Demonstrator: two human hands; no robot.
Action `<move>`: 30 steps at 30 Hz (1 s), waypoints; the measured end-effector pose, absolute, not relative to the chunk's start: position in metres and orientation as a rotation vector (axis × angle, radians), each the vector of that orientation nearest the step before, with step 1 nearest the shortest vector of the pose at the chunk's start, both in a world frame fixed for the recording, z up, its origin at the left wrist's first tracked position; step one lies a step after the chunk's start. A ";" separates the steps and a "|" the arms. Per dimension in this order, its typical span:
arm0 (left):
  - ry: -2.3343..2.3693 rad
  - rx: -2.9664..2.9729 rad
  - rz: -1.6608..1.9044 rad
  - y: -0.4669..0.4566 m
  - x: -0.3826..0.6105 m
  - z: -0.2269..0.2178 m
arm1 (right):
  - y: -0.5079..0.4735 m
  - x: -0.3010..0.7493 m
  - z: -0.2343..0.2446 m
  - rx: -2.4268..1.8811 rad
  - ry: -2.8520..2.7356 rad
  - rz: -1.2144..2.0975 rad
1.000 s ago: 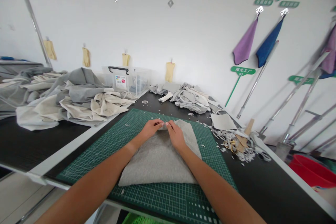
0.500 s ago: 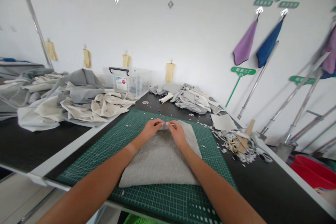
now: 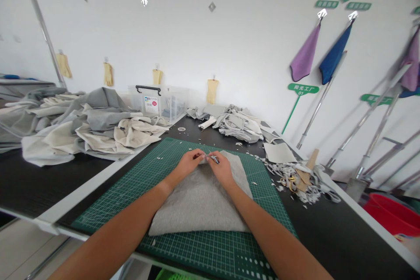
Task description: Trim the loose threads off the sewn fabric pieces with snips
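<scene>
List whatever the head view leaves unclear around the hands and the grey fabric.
Head view: the small thing at the fingertips of the right hand is too small to identify.
Whether the left hand pinches the grey fabric: its curled fingers hide the far edge.
Storage box label: too small to read.
Red basin: cut off by the right edge.

Black table [image 3: 328, 236] carries a green cutting mat [image 3: 131, 183], spread below the fingers [image 3: 196, 159]. Shredded fabric scraps [image 3: 295, 179] and a flat grey offcut [image 3: 278, 152] lie right of the fingers. A tangle of grey strips [image 3: 236, 124] and a clear storage box [image 3: 164, 100] sit beyond them, with a grey-and-cream cloth heap [image 3: 92, 127] well to their left.
</scene>
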State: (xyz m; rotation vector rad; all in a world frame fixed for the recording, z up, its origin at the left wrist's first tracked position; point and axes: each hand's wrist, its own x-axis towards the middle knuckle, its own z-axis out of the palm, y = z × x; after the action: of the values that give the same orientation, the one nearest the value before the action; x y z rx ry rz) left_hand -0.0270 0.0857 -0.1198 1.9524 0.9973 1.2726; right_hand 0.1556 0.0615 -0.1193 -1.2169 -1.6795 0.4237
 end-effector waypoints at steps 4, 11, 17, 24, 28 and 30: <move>1.033 1.932 1.281 0.087 -0.028 -0.122 | 0.062 0.156 -0.120 -1.255 -1.627 0.399; 0.997 1.973 1.262 0.084 -0.028 -0.123 | 0.056 0.155 -0.114 -1.184 -1.693 0.404; 1.008 2.007 1.254 0.078 -0.026 -0.119 | 0.057 0.154 -0.114 -1.203 -1.692 0.391; 1.058 2.027 1.251 0.074 -0.026 -0.114 | 0.058 0.154 -0.116 -1.218 -1.670 0.407; 1.061 2.023 1.253 0.075 -0.026 -0.115 | 0.059 0.155 -0.117 -1.235 -1.654 0.402; 1.065 2.014 1.256 0.076 -0.026 -0.116 | 0.060 0.155 -0.118 -1.233 -1.652 0.404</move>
State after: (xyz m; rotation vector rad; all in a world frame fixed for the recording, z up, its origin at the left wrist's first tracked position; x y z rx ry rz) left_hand -0.0258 0.0762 -0.1157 2.0138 1.0655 1.2560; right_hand 0.1552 0.0601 -0.1179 -1.2335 -1.6521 0.4036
